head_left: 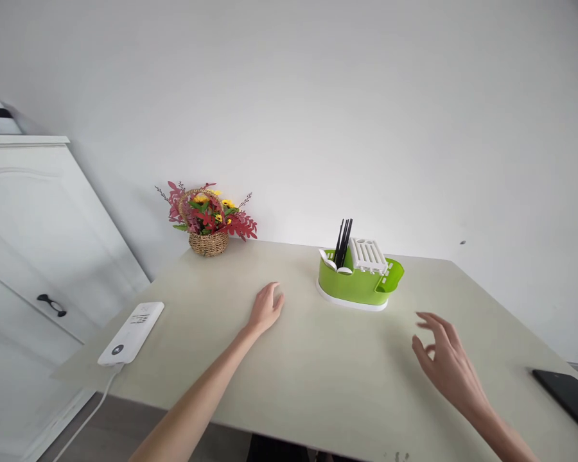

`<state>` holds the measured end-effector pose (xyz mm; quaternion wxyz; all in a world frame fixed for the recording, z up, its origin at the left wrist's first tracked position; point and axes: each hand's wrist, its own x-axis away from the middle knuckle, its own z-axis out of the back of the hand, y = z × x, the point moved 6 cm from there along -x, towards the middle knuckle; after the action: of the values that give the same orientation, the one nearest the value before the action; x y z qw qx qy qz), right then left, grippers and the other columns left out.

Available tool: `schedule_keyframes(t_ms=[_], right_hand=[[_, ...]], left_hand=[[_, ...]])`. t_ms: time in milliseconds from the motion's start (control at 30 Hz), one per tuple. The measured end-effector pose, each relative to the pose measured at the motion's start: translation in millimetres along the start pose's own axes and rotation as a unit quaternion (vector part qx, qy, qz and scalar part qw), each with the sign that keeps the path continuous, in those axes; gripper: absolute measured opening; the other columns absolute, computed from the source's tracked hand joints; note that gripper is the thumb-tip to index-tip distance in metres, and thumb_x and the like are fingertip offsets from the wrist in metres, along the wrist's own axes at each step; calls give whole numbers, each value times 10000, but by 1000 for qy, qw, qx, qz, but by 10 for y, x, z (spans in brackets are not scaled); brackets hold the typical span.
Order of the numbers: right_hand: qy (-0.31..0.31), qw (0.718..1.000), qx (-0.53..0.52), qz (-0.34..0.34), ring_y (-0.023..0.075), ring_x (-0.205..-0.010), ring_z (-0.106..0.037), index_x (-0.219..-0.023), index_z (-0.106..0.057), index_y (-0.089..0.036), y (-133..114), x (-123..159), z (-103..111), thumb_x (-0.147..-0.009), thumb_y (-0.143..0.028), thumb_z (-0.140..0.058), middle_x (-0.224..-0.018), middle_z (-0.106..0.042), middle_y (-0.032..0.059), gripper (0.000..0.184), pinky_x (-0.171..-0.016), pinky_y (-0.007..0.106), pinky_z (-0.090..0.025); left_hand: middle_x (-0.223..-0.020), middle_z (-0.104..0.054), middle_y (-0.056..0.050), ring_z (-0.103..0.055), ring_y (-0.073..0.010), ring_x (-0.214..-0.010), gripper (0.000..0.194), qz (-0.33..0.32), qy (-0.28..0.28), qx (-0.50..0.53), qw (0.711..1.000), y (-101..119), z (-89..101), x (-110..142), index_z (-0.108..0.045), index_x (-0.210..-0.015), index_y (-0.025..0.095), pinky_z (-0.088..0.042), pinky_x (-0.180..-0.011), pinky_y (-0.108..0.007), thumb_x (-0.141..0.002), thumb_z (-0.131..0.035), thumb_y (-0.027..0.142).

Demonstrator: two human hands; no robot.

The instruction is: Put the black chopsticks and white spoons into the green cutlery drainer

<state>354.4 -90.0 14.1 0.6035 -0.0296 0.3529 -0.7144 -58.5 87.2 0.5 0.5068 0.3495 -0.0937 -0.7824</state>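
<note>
A green utensil holder (351,287) with a white base stands upright toward the back of the table. Black chopsticks (343,244) and white spoons (328,259) rise from its left part, and a white slotted rack (368,255) tops the right part. Beside that, a small green side tray (391,277) juts out. My left hand (266,309) rests on the tabletop to the left of the holder, apart from it, fingers loosely bent and nothing in them. Hovering right of and nearer than the holder, my right hand (443,359) has its fingers apart and holds nothing.
On the pale table (318,359), a wicker basket (208,244) of artificial flowers sits at the back left. A white power bank (131,333) with a cable (92,410) lies at the left edge, a black phone (569,396) at the right. A white cabinet (33,256) stands left.
</note>
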Motion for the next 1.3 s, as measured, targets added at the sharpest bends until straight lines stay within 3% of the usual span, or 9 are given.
schedule_keyframes(t_ms=[100,233,367,533,633,767,867,1033,1300], right_hand=[[25,997,62,44,312,-1084,-708,-1619,-320,-256,-281,-299,6,-1014,-472,-418,-1654,-359,197,650,-911,481,-593],[-22,989,133,55,429,-1491,-427,-1669,-193,-200,-422,-578,-254,-1026,-397,-405,-1727,-188,227,706,-1057,557,-535],[-47,979,179,86,415,-1617,-171,-1677,-139,-173,-418,-637,-550,-1011,-312,-412,-1727,-189,236,733,-1138,559,-480],[-78,958,263,84,398,-1633,-96,-1698,-70,-188,-319,-616,-711,-941,-199,-441,-1710,-287,201,843,-1054,581,-534],[-100,950,291,52,451,-1570,-270,-1691,-215,-223,-233,-637,-726,-891,-163,-490,-1710,-315,163,848,-997,565,-556],[-132,941,310,11,419,-1133,-679,-1651,-367,-194,-91,-708,-757,-900,-178,-454,-1712,-319,210,757,-703,503,-604],[-145,937,318,-15,398,-991,-713,-1639,-397,-140,46,-800,-754,-909,-214,-447,-1735,-248,246,735,-650,510,-583],[-153,932,323,-62,413,-1056,-705,-1629,-409,-130,320,-1008,-643,-909,-236,-473,-1743,-210,260,730,-725,544,-575],[-158,927,317,-125,327,-1002,-728,-1625,-350,-161,870,-1283,-398,-918,-194,-398,-1744,-192,243,710,-791,538,-584]], left_hand=[[-1361,-685,-124,-635,-290,-1319,287,-11,6,-3,1000,24,-23,42,-592,-1279,215,-482,-1163,-517,-1008,-531,289],[-1383,-669,-126,-613,-296,-1344,249,-22,10,-6,1000,38,-28,66,-613,-1224,216,-473,-1167,-528,-987,-542,245],[-1386,-665,-130,-579,-306,-1386,241,-25,11,-11,1000,30,-36,72,-621,-1211,225,-462,-1176,-543,-981,-551,230],[-1401,-662,-126,-551,-316,-1417,244,-33,2,-23,999,43,-48,68,-616,-1223,224,-445,-1186,-551,-988,-549,235],[-1413,-662,-119,-538,-321,-1431,250,-37,1,-21,999,44,-45,68,-617,-1226,227,-437,-1188,-552,-981,-565,233],[-1417,-663,-111,-534,-318,-1437,249,-41,3,-16,999,34,-37,70,-628,-1221,234,-436,-1191,-545,-979,-573,239],[-1407,-673,-97,-543,-310,-1427,240,-47,-3,-13,999,43,-29,64,-638,-1210,243,-438,-1191,-540,-985,-555,237],[-1409,-678,-83,-544,-308,-1427,239,-50,-10,-13,999,74,3,56,-645,-1208,252,-441,-1191,-537,-992,-543,247],[-1419,-673,-75,-543,-287,-1430,221,-47,-23,-30,998,111,-1,28,-631,-1209,247,-444,-1196,-524,-1017,-520,259]])
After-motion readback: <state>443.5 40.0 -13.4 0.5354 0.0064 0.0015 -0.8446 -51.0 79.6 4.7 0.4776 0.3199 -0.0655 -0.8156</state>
